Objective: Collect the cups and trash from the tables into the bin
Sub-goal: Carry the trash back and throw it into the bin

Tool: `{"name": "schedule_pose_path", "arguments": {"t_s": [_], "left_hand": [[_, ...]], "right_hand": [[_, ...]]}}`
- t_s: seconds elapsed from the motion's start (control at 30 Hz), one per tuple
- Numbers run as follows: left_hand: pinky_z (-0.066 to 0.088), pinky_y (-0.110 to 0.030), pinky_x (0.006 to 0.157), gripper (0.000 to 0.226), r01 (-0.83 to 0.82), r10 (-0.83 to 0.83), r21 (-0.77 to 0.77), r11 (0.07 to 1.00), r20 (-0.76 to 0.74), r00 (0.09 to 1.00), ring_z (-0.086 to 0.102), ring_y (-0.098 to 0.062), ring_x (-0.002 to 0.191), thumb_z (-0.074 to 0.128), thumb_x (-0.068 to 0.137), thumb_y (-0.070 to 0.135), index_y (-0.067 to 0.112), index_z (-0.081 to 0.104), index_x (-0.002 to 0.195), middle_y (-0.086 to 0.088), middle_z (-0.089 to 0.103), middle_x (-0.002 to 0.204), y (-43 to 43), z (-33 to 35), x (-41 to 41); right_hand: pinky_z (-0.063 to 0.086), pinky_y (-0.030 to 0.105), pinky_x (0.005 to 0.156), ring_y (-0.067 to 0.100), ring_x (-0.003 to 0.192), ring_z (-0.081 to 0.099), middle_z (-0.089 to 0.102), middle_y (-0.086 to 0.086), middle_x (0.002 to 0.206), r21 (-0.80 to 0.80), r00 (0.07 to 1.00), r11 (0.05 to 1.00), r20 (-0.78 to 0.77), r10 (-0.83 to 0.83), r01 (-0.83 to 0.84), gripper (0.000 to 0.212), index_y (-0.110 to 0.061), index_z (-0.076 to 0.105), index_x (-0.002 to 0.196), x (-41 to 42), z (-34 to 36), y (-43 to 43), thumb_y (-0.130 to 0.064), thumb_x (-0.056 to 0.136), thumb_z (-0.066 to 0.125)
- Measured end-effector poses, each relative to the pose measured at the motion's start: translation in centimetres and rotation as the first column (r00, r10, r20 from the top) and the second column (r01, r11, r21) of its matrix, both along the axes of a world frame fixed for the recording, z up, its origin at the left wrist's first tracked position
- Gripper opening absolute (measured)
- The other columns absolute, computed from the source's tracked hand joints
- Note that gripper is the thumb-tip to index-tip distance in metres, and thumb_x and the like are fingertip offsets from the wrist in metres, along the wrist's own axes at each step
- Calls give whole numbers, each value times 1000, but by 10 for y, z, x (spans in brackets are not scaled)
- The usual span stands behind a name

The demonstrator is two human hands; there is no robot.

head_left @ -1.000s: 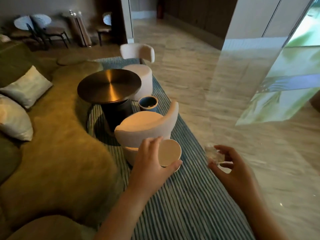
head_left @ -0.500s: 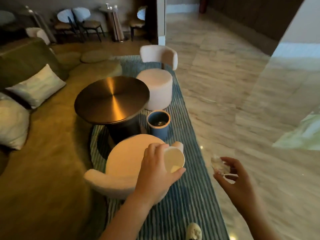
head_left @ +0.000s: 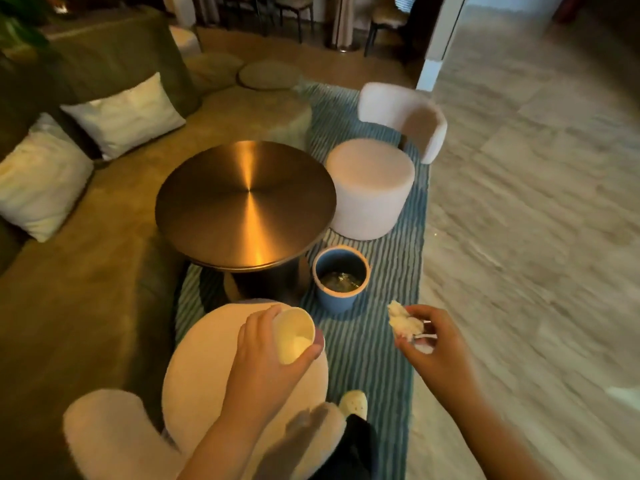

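left hand [head_left: 266, 358] grips cup [head_left: 293, 335] | right hand [head_left: 434, 344] pinches tissue [head_left: 403, 323] | bin [head_left: 341, 278] ahead

- Paper cup [head_left: 293, 336]: white and empty, tipped so its open mouth faces up towards the camera. The left hand [head_left: 266, 362] grips it above a round pale stool [head_left: 194, 368].
- Crumpled wad [head_left: 403, 322]: white and lumpy, pinched in the fingertips of the right hand [head_left: 433, 344], to the right of the cup and apart from it.
- Bin [head_left: 334, 301]: round, blue, pale-rimmed, upright on the striped rug [head_left: 381, 341] just beside the table's base, with something shiny at its bottom.
- Table [head_left: 246, 209]: round, with a brushed metal top.
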State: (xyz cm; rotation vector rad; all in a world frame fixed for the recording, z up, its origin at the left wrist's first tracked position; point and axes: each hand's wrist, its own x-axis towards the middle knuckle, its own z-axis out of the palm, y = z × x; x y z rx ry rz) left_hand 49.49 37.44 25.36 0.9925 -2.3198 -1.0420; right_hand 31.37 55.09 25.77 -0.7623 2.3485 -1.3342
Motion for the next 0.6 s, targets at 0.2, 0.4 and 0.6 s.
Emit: {"name": "schedule_pose_path", "arguments": {"t_s": [0.2, 0.4, 0.6], "left_hand": [[26, -13, 89, 73, 0, -4, 44, 999, 80, 997, 27, -3, 119, 67, 75, 46, 23, 32, 135, 12, 32, 125, -40, -41, -153], [27, -11, 86, 73, -151, 127, 253, 956, 108, 986, 33, -3, 111, 77, 70, 31, 24, 33, 129, 15, 29, 118, -49, -87, -237], [38, -28, 95, 83, -471, 404, 430, 771, 242, 882, 42, -15, 114, 81, 67, 32, 16, 32, 132, 4, 36, 123, -61, -141, -302]], "right_hand": [[43, 4, 65, -10, 89, 53, 57, -15, 102, 131, 993, 986, 74, 96, -105, 35, -31, 58, 104, -148, -33, -68, -19, 77, 76], [43, 3, 60, -14, 83, 52, 52, -14, 99, 232, 966, 950, 201, 163, -209, 36, -25, 56, 106, -238, -63, -120, -14, 78, 75], [43, 11, 60, 1, 80, 58, 62, -5, 94, 296, 928, 897, 280, 246, -327, 33, -21, 59, 101, -311, -120, -168, -11, 75, 76]]}}
